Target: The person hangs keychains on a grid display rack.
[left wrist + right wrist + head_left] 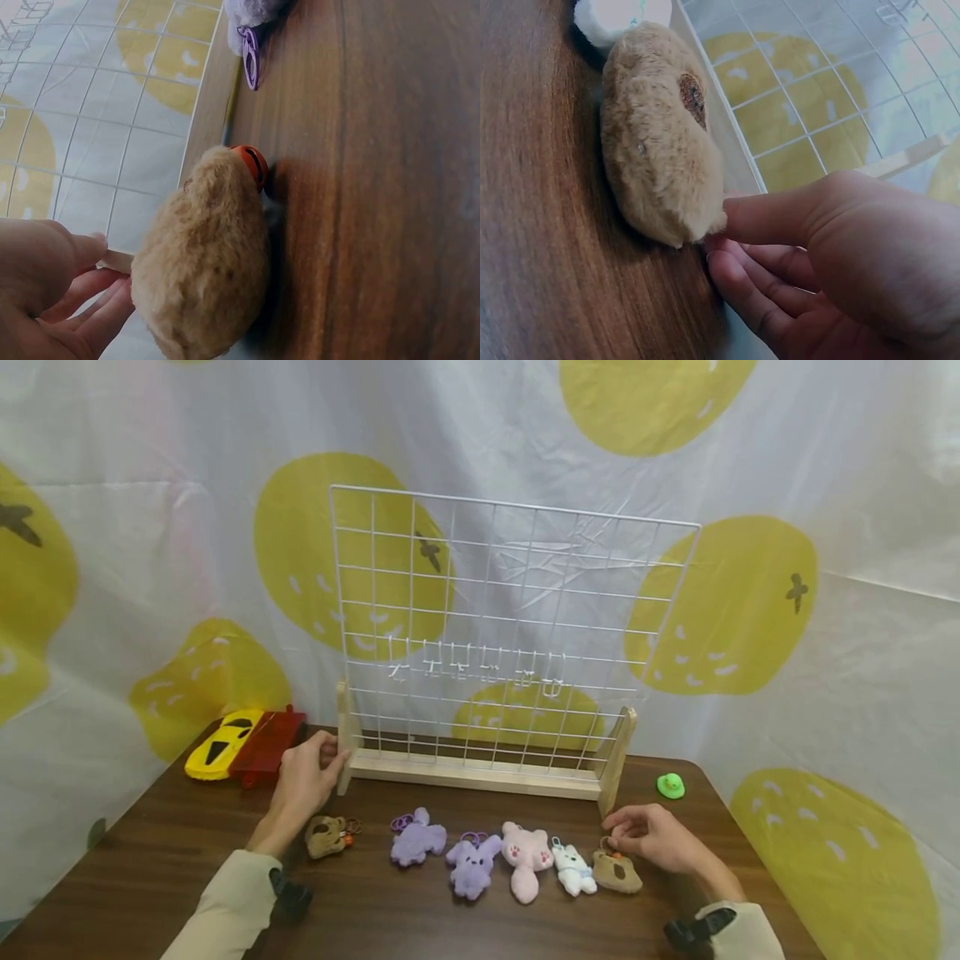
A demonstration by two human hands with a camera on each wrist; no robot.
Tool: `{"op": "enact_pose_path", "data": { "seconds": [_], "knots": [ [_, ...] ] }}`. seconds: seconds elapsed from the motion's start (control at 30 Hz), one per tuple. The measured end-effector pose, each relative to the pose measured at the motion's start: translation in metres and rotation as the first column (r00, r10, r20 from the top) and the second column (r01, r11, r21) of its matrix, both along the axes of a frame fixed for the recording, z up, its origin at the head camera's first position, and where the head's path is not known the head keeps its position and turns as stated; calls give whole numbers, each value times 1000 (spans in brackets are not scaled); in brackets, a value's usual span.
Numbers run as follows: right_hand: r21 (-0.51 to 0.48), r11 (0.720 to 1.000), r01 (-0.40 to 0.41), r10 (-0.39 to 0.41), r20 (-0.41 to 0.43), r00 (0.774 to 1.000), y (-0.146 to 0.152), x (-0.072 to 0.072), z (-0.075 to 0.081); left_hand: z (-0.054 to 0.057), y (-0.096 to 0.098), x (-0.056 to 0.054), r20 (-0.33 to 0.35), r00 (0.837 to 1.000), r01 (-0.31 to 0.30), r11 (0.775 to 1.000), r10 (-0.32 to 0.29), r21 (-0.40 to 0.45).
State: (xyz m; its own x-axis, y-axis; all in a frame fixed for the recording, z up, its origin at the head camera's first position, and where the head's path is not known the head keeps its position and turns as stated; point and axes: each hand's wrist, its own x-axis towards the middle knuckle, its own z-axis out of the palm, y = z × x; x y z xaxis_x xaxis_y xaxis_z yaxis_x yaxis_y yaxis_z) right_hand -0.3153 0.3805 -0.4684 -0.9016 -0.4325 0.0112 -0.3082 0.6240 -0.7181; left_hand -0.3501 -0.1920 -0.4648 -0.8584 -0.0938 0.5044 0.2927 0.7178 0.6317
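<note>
A white wire grid rack (pixel 480 767) stands on wooden feet. My left hand (pixel 307 777) pinches its left foot between thumb and fingers, which the left wrist view shows beyond a brown plush keychain (pixel 202 262) with an orange bell. At the right foot's front end, my right hand (pixel 652 837) has its thumb and fingers curled together, pinching the foot; a second brown plush keychain (pixel 660 135) hides the fingertips in the right wrist view. Between the hands lie two purple plush keychains (pixel 418 842), a pink one (pixel 527 852) and a white one (pixel 574 870).
Several white hooks (pixel 491 670) hang in a row on the grid. A yellow toy car (pixel 225 747) and a red toy piece (pixel 270 747) sit at the back left of the brown table (pixel 375 918). A green toy duck (pixel 671 786) is at the right; a patterned curtain (pixel 495 410) hangs behind.
</note>
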Motion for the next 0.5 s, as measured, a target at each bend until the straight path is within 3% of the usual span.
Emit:
{"op": "enact_pose_path", "data": {
  "seconds": [0.1, 0.27, 0.4, 0.5],
  "knots": [
    [10, 1000, 13, -13, -22, 1000, 1, 1, 2, -1, 1, 0, -7, 1000, -3, 1000, 3, -4],
    [-28, 995, 99, -100, -29, 995, 5, 5, 17, -1, 1, 1, 0, 1000, 1, 1000, -1, 5],
    [-70, 989, 126, -134, -122, 983, 8, 7, 36, 2, 1, 2, 17, 1000, -1, 1000, 1, 8],
    [-92, 985, 148, -165, -215, 963, 6, 7, 51, 3, 1, 3, 24, 1000, -1, 1000, 1, 6]
  ]
}}
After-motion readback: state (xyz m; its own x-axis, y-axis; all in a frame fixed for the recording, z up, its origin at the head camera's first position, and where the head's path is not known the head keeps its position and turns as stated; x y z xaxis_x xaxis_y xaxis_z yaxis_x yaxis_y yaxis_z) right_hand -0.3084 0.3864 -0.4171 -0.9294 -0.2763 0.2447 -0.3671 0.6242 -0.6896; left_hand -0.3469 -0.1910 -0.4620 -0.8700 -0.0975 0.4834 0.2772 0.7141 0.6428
